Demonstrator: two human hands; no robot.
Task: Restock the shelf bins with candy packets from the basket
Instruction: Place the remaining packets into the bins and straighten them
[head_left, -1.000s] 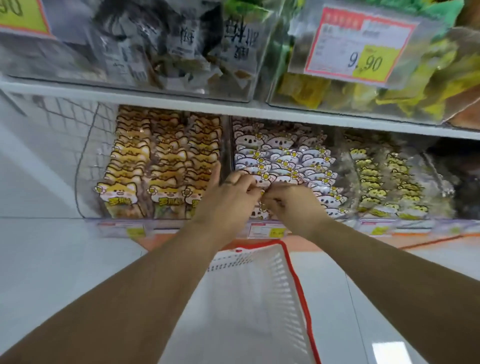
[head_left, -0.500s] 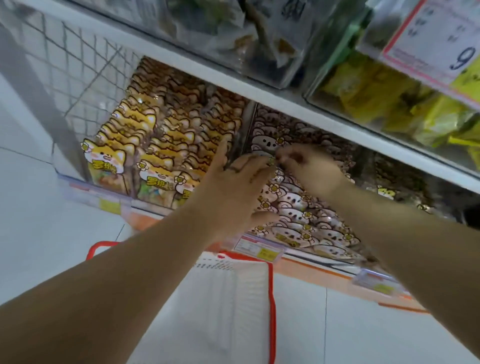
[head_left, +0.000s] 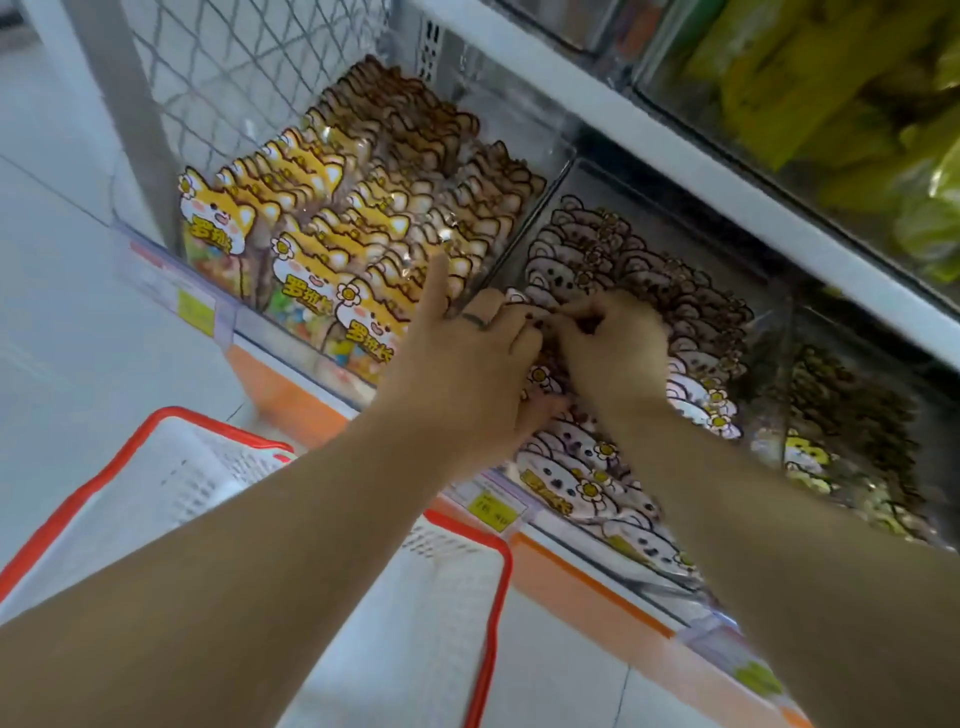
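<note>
Both hands are down in the middle clear plastic bin (head_left: 524, 244) on the lower white shelf, among the pale lilac-white, bear-faced plastic candy packets (head_left: 582, 467) that stand in overlapping rows from the bin's front to its back. The left hand (head_left: 467, 364) has its index finger straight and pointing up toward the divider. Its other fingers are bent over the tops of a few bear packets, with the thumb pressed against the row in front, so it grips a small bunch. A dark ring (head_left: 472, 319) sits on one bent finger. The right hand (head_left: 613, 348) is just beside it, knuckles almost touching, fingers curled and pinching the top edge of a packet in the same row. In the bin to the left, yellow cat-faced packets (head_left: 311, 244) stand upright in tight rows. The bin to the right holds yellow-green packets (head_left: 852, 415), blurred. A yellow price tag (head_left: 491, 512) is clipped to the shelf's front rail below the middle bin. A white plastic basket with a red rim (head_left: 488, 623) sits lower, in front of the shelf and under the left forearm. Above, an upper shelf carries green-yellow bags (head_left: 831, 104), and a white wire mesh panel (head_left: 249, 62) closes the shelf's left end.
</note>
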